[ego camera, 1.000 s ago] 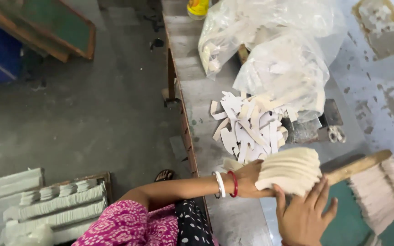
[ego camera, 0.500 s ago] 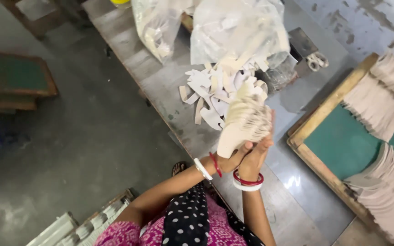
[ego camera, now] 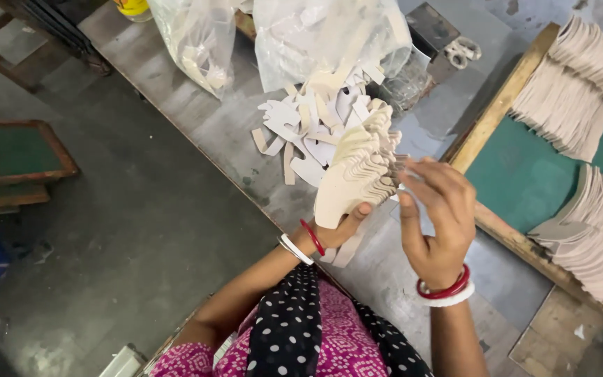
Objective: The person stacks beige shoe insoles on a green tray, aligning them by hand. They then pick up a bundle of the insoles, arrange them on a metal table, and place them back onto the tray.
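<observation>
My left hand (ego camera: 340, 230) grips a fanned stack of beige cut-out pieces (ego camera: 359, 167) from below, thumb on its lower edge. My right hand (ego camera: 435, 216) is raised beside the stack, fingers spread and fingertips at its right edge, holding nothing I can make out. Behind the stack a loose pile of pale cut pieces (ego camera: 308, 129) lies on the grey metal table (ego camera: 204, 119). Both wrists carry red and white bangles.
Two clear plastic bags (ego camera: 322, 35) of pieces stand at the table's far end, with scissors (ego camera: 462, 49) nearby. To the right a wooden-framed green tray (ego camera: 525, 174) bears rows of stacked beige pieces (ego camera: 587, 77). Wooden frames (ego camera: 15, 160) lie on the floor at left.
My right hand has come off the stack and opened beside it. The stack has risen and fanned out in my left hand. The view has shifted slightly.
</observation>
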